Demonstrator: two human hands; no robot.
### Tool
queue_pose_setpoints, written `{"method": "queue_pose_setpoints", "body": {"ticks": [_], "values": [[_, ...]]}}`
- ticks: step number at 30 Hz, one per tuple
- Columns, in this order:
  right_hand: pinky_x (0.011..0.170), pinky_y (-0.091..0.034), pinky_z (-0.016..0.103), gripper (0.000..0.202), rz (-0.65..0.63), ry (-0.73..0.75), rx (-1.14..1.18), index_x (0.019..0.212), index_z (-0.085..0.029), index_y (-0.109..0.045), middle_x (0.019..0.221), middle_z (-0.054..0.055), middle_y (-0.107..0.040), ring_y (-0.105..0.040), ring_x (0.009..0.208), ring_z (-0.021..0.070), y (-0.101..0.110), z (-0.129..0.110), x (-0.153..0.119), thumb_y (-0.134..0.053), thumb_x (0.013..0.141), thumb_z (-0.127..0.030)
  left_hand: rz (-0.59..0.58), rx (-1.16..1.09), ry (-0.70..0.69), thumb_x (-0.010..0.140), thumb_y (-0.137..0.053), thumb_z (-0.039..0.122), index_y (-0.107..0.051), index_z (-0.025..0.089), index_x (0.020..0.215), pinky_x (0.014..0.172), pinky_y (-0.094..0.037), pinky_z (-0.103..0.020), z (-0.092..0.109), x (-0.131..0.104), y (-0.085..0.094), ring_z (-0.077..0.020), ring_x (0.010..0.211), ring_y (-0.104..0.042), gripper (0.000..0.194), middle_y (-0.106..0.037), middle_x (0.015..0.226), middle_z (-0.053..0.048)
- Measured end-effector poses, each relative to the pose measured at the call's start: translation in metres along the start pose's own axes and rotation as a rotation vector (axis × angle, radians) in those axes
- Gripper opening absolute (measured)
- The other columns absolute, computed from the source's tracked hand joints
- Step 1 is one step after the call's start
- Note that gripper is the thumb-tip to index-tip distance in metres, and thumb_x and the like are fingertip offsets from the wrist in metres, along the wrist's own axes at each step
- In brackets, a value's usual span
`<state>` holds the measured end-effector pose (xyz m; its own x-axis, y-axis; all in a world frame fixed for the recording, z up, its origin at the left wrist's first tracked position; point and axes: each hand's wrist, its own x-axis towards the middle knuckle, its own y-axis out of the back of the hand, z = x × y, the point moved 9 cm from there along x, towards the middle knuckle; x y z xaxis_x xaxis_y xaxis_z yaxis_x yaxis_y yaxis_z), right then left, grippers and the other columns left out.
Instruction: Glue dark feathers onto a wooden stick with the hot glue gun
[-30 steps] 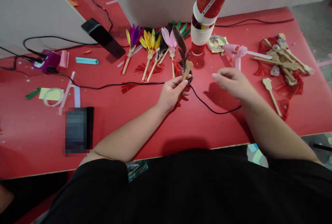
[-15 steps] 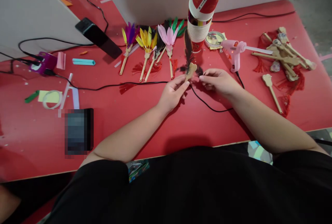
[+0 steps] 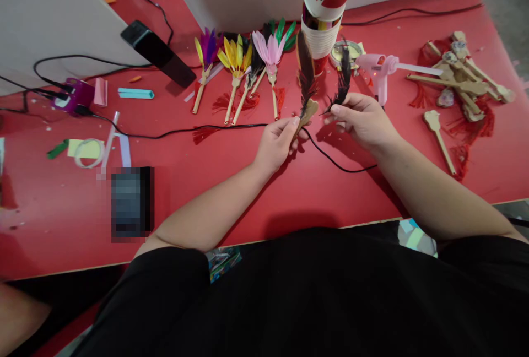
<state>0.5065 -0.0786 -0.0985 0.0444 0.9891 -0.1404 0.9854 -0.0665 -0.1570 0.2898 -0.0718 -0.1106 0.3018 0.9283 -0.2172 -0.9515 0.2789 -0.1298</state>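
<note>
My left hand (image 3: 276, 143) is closed on a wooden stick with a shaped head (image 3: 308, 112), held upright over the table. A dark feather (image 3: 306, 68) rises from the stick's head. Pinched between the fingers of my right hand (image 3: 366, 120) is a second black feather (image 3: 343, 84), its tip pointing up, apart from the stick. Behind my hands lie finished-looking feathered sticks with red tassels, among them a pink one (image 3: 270, 51) and a yellow one (image 3: 235, 62). To the right of my right hand stands a pink glue gun (image 3: 381, 68) with a glue stick in its back.
Stacked paper cups (image 3: 318, 37) stand behind my hands, beside a roll of clear tape (image 3: 346, 55). Bare wooden sticks (image 3: 458, 79) lie piled at the right. A black cable (image 3: 165, 135) crosses the red table. At the left are a purple power adapter (image 3: 74, 96) and a black phone-like device (image 3: 159, 54).
My right hand has lifted its black feather from low beside the stick to an upright position, slightly to the right. The stick in my left hand has tilted a little. The camera view has shifted slightly.
</note>
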Motion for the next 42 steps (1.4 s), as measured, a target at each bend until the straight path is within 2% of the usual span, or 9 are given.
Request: {"method": "queue_pose_setpoints", "body": {"ticks": [5, 7, 11, 14, 17, 20, 28, 33, 42], "values": [[0.063, -0.048, 0.033, 0.049, -0.020, 0.047, -0.034, 0.088, -0.026, -0.077, 0.081, 0.000, -0.072, -0.065, 0.073, 0.0164, -0.003, -0.009, -0.004, -0.115, 0.083, -0.057, -0.002, 0.008, -0.025, 0.114, -0.088, 0.063, -0.089, 0.019, 0.098, 0.046, -0.044, -0.018, 0.004, -0.003, -0.001, -0.0054, 0.049, -0.056, 0.047, -0.082, 0.079, -0.002], [0.066, -0.051, 0.034, 0.049, -0.050, 0.090, -0.082, 0.086, -0.025, -0.080, 0.080, 0.000, -0.071, -0.064, 0.075, 0.0173, -0.010, -0.017, -0.007, -0.115, 0.082, -0.058, -0.013, 0.026, -0.030, 0.113, -0.090, 0.061, -0.089, 0.019, 0.097, 0.047, -0.046, -0.018, 0.006, -0.004, -0.002, -0.0057, 0.051, -0.060, 0.045, -0.084, 0.082, -0.003], [0.080, -0.062, 0.040, 0.044, -0.088, 0.168, -0.184, 0.084, -0.026, -0.084, 0.091, 0.004, -0.080, -0.073, 0.091, 0.0244, -0.022, -0.029, -0.010, -0.111, 0.084, -0.060, -0.027, 0.049, -0.012, 0.111, -0.094, 0.053, -0.096, 0.020, 0.120, 0.048, -0.050, -0.020, 0.004, -0.005, -0.005, -0.0086, 0.056, -0.068, 0.035, -0.086, 0.083, -0.003], [0.082, -0.062, 0.039, 0.038, -0.064, 0.176, -0.232, 0.084, -0.025, -0.084, 0.094, 0.005, -0.081, -0.073, 0.091, 0.0234, -0.022, -0.030, -0.008, -0.108, 0.089, -0.054, -0.031, 0.030, -0.013, 0.110, -0.096, 0.046, -0.097, 0.021, 0.133, 0.051, -0.052, -0.020, 0.003, -0.004, -0.007, -0.0099, 0.059, -0.072, 0.034, -0.088, 0.085, -0.003], [0.080, -0.059, 0.039, 0.033, -0.045, 0.197, -0.290, 0.083, -0.025, -0.083, 0.090, 0.004, -0.079, -0.069, 0.086, 0.0219, -0.019, -0.028, -0.006, -0.105, 0.092, -0.049, -0.038, 0.022, -0.028, 0.112, -0.094, 0.044, -0.098, 0.020, 0.130, 0.055, -0.056, -0.021, 0.003, -0.004, -0.008, -0.0088, 0.058, -0.070, 0.031, -0.089, 0.086, -0.003], [0.079, -0.057, 0.040, 0.033, -0.040, 0.247, -0.339, 0.083, -0.027, -0.083, 0.088, 0.003, -0.077, -0.067, 0.085, 0.0227, -0.018, -0.028, -0.006, -0.104, 0.092, -0.050, -0.059, 0.022, -0.050, 0.113, -0.093, 0.046, -0.098, 0.019, 0.126, 0.058, -0.059, -0.021, 0.005, -0.004, -0.009, -0.0078, 0.055, -0.067, 0.031, -0.089, 0.086, -0.003], [0.076, -0.059, 0.041, 0.042, -0.002, 0.354, -0.351, 0.078, -0.027, -0.079, 0.084, 0.003, -0.076, -0.066, 0.081, 0.0226, -0.018, -0.029, -0.005, -0.110, 0.088, -0.054, -0.069, 0.092, -0.032, 0.110, -0.095, 0.054, -0.096, 0.017, 0.124, 0.049, -0.049, -0.019, 0.000, -0.001, -0.008, -0.0083, 0.055, -0.070, 0.039, -0.090, 0.088, -0.005], [0.074, -0.060, 0.040, 0.046, 0.016, 0.332, -0.281, 0.080, -0.027, -0.076, 0.085, 0.002, -0.075, -0.069, 0.083, 0.0229, -0.017, -0.024, -0.002, -0.115, 0.081, -0.052, -0.078, 0.135, -0.068, 0.111, -0.093, 0.057, -0.095, 0.016, 0.115, 0.048, -0.049, -0.020, 0.001, -0.001, -0.009, -0.0079, 0.052, -0.065, 0.041, -0.087, 0.082, -0.004], [0.080, -0.067, 0.042, 0.050, 0.035, 0.307, -0.191, 0.083, -0.028, -0.069, 0.087, 0.001, -0.071, -0.071, 0.085, 0.0225, -0.016, -0.010, 0.004, -0.114, 0.082, -0.049, -0.121, 0.148, -0.136, 0.110, -0.090, 0.070, -0.095, 0.018, 0.111, 0.052, -0.050, -0.021, 0.000, -0.001, -0.010, -0.0078, 0.054, -0.063, 0.053, -0.084, 0.081, -0.003]]}}
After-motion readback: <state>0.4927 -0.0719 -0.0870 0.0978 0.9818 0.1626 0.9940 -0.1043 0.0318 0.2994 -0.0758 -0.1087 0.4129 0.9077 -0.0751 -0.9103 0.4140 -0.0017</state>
